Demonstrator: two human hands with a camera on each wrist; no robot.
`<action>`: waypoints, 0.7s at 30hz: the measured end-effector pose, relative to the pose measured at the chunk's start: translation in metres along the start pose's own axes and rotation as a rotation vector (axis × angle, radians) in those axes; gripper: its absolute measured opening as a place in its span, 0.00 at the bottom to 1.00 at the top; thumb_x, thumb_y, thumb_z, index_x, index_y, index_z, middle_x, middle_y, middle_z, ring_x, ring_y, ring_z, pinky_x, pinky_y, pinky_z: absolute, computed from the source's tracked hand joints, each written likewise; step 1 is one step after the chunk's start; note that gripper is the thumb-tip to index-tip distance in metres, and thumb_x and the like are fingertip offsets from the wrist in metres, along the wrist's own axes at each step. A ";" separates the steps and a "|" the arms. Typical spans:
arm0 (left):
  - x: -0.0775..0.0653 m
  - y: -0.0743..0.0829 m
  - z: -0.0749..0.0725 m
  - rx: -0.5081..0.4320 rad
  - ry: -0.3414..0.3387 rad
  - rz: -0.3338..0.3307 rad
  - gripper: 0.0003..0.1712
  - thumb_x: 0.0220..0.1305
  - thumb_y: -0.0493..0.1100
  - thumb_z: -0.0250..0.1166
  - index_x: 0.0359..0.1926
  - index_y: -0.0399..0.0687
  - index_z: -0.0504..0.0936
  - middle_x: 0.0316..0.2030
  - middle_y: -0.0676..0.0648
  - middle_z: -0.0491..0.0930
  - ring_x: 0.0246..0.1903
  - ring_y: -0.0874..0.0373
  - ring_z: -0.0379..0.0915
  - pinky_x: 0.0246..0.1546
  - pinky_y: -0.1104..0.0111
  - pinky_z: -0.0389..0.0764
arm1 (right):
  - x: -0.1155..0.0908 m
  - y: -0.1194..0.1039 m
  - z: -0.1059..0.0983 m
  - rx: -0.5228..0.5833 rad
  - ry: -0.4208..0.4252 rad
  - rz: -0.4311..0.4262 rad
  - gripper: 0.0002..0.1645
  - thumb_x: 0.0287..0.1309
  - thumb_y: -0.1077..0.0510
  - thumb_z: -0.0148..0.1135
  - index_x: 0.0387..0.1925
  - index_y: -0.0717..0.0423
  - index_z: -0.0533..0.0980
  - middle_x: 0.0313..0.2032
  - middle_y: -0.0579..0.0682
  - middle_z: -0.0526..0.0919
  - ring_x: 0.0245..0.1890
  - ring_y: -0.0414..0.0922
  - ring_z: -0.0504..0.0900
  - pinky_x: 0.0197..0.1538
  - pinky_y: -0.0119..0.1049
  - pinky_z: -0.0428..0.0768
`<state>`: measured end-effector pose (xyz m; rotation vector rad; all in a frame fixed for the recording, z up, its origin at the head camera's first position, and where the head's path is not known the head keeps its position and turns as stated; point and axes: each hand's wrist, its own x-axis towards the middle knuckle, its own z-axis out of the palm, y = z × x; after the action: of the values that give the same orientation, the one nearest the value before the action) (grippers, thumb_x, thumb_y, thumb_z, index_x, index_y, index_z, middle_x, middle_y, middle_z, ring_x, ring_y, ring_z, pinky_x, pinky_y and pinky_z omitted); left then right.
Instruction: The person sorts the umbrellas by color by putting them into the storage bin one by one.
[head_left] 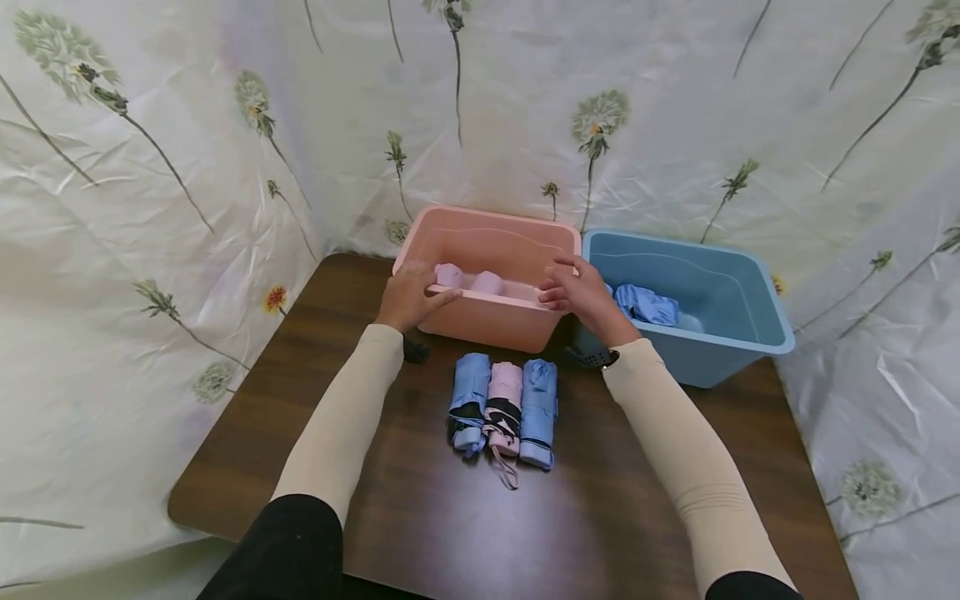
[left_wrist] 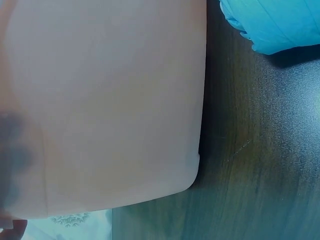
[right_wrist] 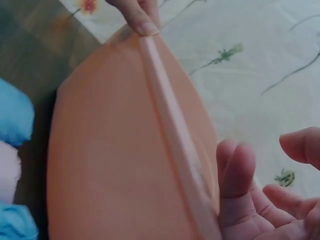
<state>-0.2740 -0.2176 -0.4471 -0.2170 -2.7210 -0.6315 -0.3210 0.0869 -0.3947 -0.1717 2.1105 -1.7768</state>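
A pink plastic bin (head_left: pixel 487 321) stands at the back of the table with two pink rolled items (head_left: pixel 488 283) inside. My left hand (head_left: pixel 412 296) grips its front rim near the left corner; in the right wrist view that thumb (right_wrist: pixel 147 27) lies on the rim. Beside the rim's right end is my right hand (head_left: pixel 577 292), fingers loosely bent and thumb apart, holding nothing. In front of the bin lie three folded umbrellas side by side: a blue one (head_left: pixel 471 387), a pink one (head_left: pixel 506 383) and another blue one (head_left: pixel 538 400).
A blue bin (head_left: pixel 705 354) stands right of the pink one, with blue folded fabric (head_left: pixel 647 306) inside. Both bins are on a dark wooden table (head_left: pixel 600 517). Behind it hangs a white curtain (head_left: pixel 510 108) printed with dandelions.
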 end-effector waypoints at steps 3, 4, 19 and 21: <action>0.000 0.001 -0.001 0.009 0.002 0.014 0.30 0.57 0.65 0.65 0.19 0.45 0.70 0.27 0.46 0.68 0.36 0.51 0.65 0.35 0.57 0.68 | -0.010 0.005 -0.004 -0.047 0.003 -0.007 0.33 0.65 0.42 0.57 0.65 0.51 0.62 0.50 0.62 0.79 0.38 0.49 0.86 0.47 0.43 0.80; 0.000 0.001 -0.001 0.006 0.004 0.018 0.30 0.57 0.65 0.65 0.19 0.45 0.70 0.27 0.46 0.68 0.35 0.51 0.65 0.35 0.57 0.67 | -0.013 0.007 -0.005 -0.053 -0.001 -0.015 0.31 0.66 0.43 0.56 0.64 0.52 0.64 0.49 0.62 0.79 0.38 0.49 0.86 0.48 0.45 0.80; -0.001 0.000 0.001 -0.027 0.010 0.018 0.31 0.58 0.67 0.63 0.19 0.45 0.71 0.25 0.47 0.66 0.33 0.52 0.64 0.33 0.59 0.67 | -0.055 0.036 -0.012 -0.148 -0.064 -0.088 0.30 0.66 0.42 0.55 0.60 0.56 0.71 0.46 0.60 0.81 0.40 0.53 0.85 0.41 0.41 0.82; -0.002 0.001 0.002 -0.035 0.010 0.014 0.31 0.57 0.67 0.64 0.18 0.45 0.70 0.25 0.47 0.66 0.32 0.53 0.63 0.32 0.59 0.67 | -0.061 0.042 -0.012 -0.164 -0.062 -0.093 0.29 0.66 0.42 0.55 0.59 0.58 0.71 0.46 0.61 0.81 0.41 0.54 0.85 0.42 0.42 0.82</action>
<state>-0.2729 -0.2163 -0.4492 -0.2402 -2.6979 -0.6744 -0.2628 0.1265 -0.4211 -0.3694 2.2357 -1.6247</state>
